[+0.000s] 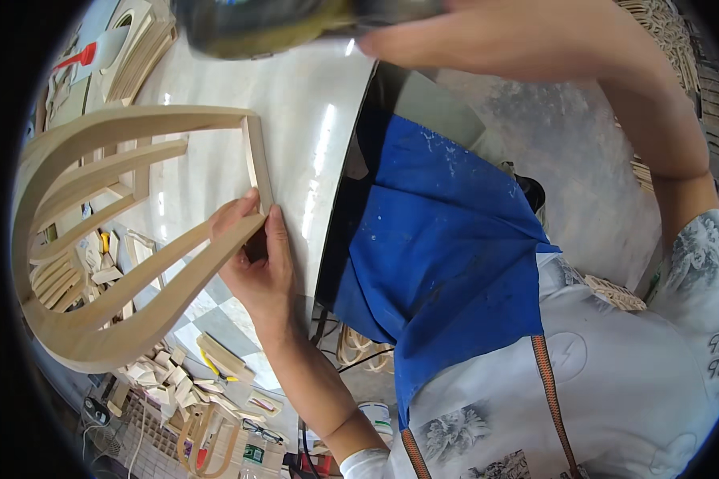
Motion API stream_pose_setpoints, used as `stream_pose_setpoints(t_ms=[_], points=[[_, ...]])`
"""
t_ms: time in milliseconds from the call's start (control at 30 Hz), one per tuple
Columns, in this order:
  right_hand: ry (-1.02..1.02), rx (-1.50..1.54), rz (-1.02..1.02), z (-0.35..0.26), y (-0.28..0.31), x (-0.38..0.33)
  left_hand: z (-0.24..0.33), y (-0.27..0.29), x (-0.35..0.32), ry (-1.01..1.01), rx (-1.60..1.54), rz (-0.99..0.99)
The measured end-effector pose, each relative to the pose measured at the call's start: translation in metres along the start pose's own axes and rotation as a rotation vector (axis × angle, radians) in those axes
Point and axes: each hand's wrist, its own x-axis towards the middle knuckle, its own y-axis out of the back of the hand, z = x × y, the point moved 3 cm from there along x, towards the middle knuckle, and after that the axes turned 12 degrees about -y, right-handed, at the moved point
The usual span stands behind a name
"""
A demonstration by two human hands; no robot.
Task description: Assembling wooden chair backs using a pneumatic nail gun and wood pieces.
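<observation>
At the far left, a pale wooden frame point(148, 327) with curved rails bows outward, several slender slats point(120, 168) set within its curve. The frame lies to the left of the person's fingers, its rounded end farthest from them and its squared end toward them, over the pale worktop point(216, 80). That squared end is a short, straight crossbar point(256, 160), whose long axis runs nearly up and down in the view, leaning slightly right at its lower end. There, where the crossbar meets the tip of the lower rail, the left hand point(256, 267) grasps the corner: the thumb presses on the right side, the other fingers on the left. Above the crossbar's upper end, and well apart from it, hangs a blurred tool point(252, 36), dark and yellowish green, cut off by the upper edge. To its right, the right hand point(503, 36) appears to grip the tool's near end, though only the thumb side shows clearly. The left hand is thus the nearer one, touching the wood; the right is clear of it.
</observation>
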Motion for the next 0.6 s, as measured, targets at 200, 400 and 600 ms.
stream_pose_setpoints(t_ms=[200, 400, 600], points=[[-0.109, 0.884, -0.356, 0.062, -0.121, 0.006, -0.004, 0.000, -0.001, 0.039, -0.004, -0.003], [-0.170, 1.419, -0.695, 0.064, -0.178, 0.022, -0.005, 0.000, -0.001, -0.029, -0.021, -0.009], [-0.140, 1.483, -0.767, 0.062, -0.186, 0.030, -0.003, 0.001, -0.002, -0.029, 0.003, -0.021]])
